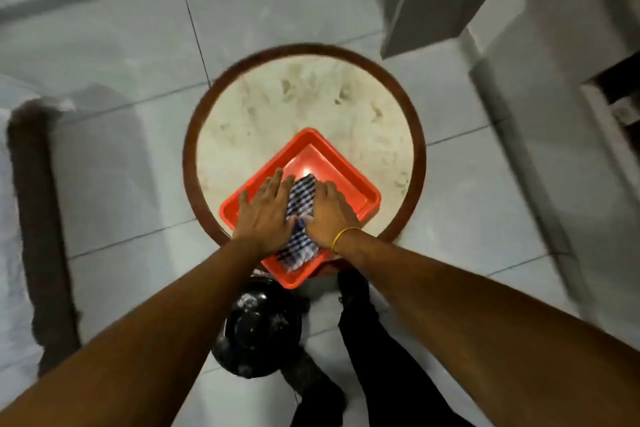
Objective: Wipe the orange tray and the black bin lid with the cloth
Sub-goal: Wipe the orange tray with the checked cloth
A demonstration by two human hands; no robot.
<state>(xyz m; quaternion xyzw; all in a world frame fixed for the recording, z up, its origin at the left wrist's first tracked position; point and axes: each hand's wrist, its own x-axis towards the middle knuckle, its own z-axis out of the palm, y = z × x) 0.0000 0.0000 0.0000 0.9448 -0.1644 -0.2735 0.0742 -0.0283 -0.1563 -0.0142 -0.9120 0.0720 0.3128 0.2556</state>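
Note:
The orange tray (349, 180) lies turned like a diamond on the round table, its near corner hanging over the table's edge. A blue-and-white checked cloth (302, 198) lies along the tray's floor. My right hand (330, 215), with a yellow band on the wrist, presses down on the cloth's right side with fingers curled over it. My left hand (265, 211) lies flat with fingers spread on the tray's left half, touching the cloth's left edge. The black bin lid (258, 322) sits on the bin on the floor, just under the table's near edge.
The round table (311, 97) has a pale marble top with a dark brown rim. Grey floor tiles surround it. A dark wooden post (38, 218) stands at the left, and a grey wall corner (485, 10) at the upper right. My black-trousered leg (367, 340) is beside the bin.

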